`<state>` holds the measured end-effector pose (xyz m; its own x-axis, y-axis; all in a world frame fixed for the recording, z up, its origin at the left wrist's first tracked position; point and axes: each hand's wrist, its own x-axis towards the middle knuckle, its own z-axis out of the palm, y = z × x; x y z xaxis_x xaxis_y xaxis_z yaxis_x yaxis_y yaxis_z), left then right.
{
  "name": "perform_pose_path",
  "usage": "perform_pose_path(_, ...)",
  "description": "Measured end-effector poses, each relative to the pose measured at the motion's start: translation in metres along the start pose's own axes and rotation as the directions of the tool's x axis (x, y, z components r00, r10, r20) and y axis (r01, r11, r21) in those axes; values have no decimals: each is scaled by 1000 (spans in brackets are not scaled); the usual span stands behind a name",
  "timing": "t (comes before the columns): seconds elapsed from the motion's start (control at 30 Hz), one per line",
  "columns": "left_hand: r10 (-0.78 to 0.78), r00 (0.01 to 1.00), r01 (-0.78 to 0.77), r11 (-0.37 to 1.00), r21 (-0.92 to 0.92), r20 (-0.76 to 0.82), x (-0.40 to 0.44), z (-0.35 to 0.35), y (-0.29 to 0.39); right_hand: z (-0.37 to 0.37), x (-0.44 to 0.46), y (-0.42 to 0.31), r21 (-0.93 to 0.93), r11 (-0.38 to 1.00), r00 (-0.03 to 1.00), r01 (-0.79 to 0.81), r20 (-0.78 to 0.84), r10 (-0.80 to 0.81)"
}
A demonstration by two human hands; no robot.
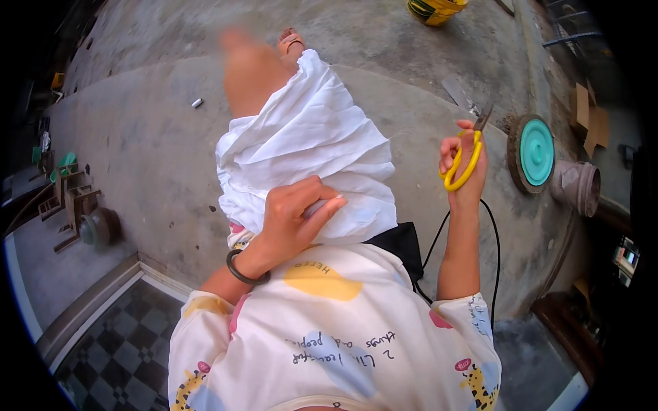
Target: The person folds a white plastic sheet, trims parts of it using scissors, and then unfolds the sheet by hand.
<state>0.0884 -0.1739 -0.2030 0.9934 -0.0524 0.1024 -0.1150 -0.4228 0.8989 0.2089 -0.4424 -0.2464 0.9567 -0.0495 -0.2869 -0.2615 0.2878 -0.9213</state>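
Note:
A white cloth (308, 133) lies in loose folds over my lap and legs. My left hand (298, 209), with a dark bangle at its wrist, is closed on the near part of this cloth, thumb against the curled fingers. Out to the right, my right hand (467, 156) is raised off the cloth and holds a pair of scissors (462, 168) by the yellow handles. The blades point up and away from me. A small gap separates the scissors from the cloth.
A turquoise lid (537, 152) and a greyish bucket (577, 186) stand at the right. Behind them is a cardboard box (589, 118). A yellow bucket (436, 9) is at the far top. Wooden stools (70, 202) are at the left. A black cable (495, 236) loops beside my right arm.

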Motion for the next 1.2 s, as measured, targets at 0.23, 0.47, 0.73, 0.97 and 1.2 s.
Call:
perform_pose_path(0.23,-15,1000,15,996,-83,-3,-4,7,-7,-7,33,18,-468,881,977,65,208,38)
perform_pose_path(0.47,-5,1000,6,997,-83,5,-5,3,-10,46,1,60,-449,864,860,227,509,39)
perform_pose_path(0.73,-8,1000,5,995,-96,-29,-8,0,-11,6,41,41,-397,910,981,125,185,-53)
perform_pose_path(0.97,39,999,-40,999,24,20,-11,-33,6,-116,125,28,-944,266,914,197,79,-398)
perform_pose_path(1.2,-43,999,42,980,195,2,-24,-54,-19,-88,92,-19,-968,244,950,54,-26,-312)
